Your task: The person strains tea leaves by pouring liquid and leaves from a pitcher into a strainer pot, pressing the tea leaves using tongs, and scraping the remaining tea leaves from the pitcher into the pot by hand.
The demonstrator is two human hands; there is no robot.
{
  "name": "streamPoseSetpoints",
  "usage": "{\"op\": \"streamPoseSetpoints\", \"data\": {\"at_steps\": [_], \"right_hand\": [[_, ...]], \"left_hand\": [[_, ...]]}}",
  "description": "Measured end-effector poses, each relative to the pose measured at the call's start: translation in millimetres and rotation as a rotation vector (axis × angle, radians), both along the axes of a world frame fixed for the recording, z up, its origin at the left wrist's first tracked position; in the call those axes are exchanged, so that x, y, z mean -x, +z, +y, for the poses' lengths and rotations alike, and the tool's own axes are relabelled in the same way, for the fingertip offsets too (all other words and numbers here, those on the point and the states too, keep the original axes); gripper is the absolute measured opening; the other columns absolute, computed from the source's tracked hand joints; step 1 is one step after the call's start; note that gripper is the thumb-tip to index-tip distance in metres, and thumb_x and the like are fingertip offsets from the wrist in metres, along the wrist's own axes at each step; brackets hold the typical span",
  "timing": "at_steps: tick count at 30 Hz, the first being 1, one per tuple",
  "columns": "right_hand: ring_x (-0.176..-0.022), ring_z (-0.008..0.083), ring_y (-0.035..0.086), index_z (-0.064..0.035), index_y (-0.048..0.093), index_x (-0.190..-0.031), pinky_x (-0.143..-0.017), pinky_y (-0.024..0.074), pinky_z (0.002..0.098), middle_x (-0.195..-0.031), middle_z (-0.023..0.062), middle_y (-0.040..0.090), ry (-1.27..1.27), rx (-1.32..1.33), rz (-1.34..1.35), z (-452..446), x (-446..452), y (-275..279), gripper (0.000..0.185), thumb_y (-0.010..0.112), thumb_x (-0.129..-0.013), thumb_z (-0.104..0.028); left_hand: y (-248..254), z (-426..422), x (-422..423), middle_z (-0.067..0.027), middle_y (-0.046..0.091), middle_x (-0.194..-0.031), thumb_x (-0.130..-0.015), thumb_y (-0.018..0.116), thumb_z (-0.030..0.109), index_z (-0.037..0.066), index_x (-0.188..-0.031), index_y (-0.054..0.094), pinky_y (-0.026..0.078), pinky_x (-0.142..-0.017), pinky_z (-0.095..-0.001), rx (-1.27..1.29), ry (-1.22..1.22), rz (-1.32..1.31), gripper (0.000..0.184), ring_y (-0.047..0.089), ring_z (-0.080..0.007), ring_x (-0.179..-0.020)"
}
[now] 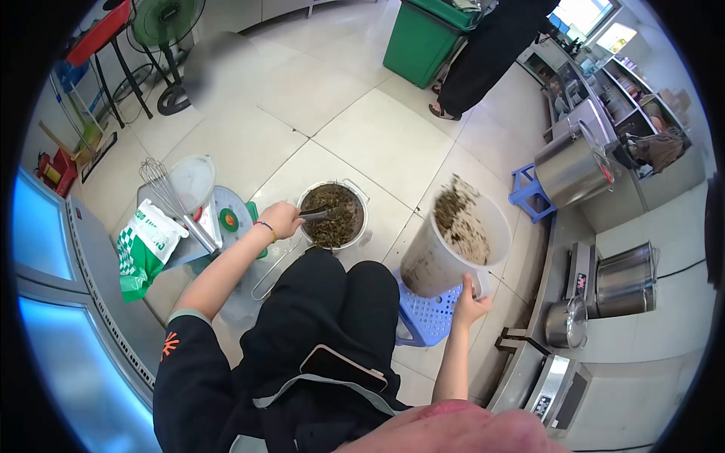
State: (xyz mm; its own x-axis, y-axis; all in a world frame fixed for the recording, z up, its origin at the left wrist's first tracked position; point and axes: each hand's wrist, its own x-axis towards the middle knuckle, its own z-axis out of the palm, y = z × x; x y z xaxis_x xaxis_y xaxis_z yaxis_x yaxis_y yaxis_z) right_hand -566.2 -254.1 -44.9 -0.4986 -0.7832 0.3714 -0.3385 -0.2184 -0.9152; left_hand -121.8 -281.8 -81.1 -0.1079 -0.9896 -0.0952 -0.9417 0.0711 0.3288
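Note:
My left hand is closed around a dark-handled utensil, whose far end is among wet brown-green leaves. These leaves fill much of a round metal pot on the floor in front of my knees. On the right, my right hand grips the handle of a large translucent measuring jug. The jug tilts over a blue plastic stool; whether it touches the stool I cannot tell. Similar leaf bits cling to its inner wall.
At left are a whisk, a green-and-white bag and a round scale. A metal container stands on another blue stool. A person stands by a green bin. A phone lies on my lap.

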Motion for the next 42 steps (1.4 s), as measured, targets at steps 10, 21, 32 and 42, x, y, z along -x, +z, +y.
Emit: {"op": "streamPoseSetpoints", "data": {"at_steps": [10,21,32,42], "right_hand": [[-0.044,0.0064,0.043,-0.0050,0.053,-0.067,-0.040,0.0318,0.0214,-0.052,-0.0010,0.049,-0.186,0.012,-0.119,71,66,-54,0.023,0.071,-0.079,-0.013],[-0.102,0.0243,0.053,0.0037,0.047,-0.110,-0.084,0.0444,0.0342,-0.116,0.0170,0.047,-0.211,0.163,0.184,113,61,-50,0.033,0.056,-0.087,-0.018],[-0.118,0.0287,0.045,-0.0051,0.050,-0.119,-0.095,0.0393,0.0394,-0.125,0.0154,0.047,0.805,-0.184,0.632,-18,-178,84,0.055,0.066,-0.068,-0.007],[-0.075,0.0260,0.059,-0.0021,0.061,-0.087,-0.067,0.0479,0.0359,-0.089,0.0142,0.061,1.123,-0.181,1.016,-137,-291,-49,0.041,0.079,-0.062,-0.030]], "left_hand": [[-12,1,5,-0.0180,0.061,-0.069,-0.082,0.058,0.032,0.005,-0.079,0.064,0.048,-0.066,-0.0451,0.021,0.012,0.009,0.028,0.060,-0.0366,-0.070],[7,0,20,-0.0157,0.064,-0.080,-0.080,0.058,0.035,0.005,-0.083,0.066,0.050,-0.072,-0.0427,-0.033,0.113,-0.010,0.031,0.062,-0.0331,-0.081],[33,-14,36,-0.0185,0.065,-0.090,-0.071,0.067,0.030,0.000,-0.084,0.065,0.051,-0.077,-0.0403,-0.164,0.271,0.186,0.033,0.062,-0.0332,-0.088],[24,-5,16,-0.0230,0.062,-0.091,-0.061,0.072,0.034,-0.019,-0.132,0.011,0.049,-0.080,-0.0351,-0.056,0.330,0.656,0.108,0.061,-0.0339,-0.090]]}}
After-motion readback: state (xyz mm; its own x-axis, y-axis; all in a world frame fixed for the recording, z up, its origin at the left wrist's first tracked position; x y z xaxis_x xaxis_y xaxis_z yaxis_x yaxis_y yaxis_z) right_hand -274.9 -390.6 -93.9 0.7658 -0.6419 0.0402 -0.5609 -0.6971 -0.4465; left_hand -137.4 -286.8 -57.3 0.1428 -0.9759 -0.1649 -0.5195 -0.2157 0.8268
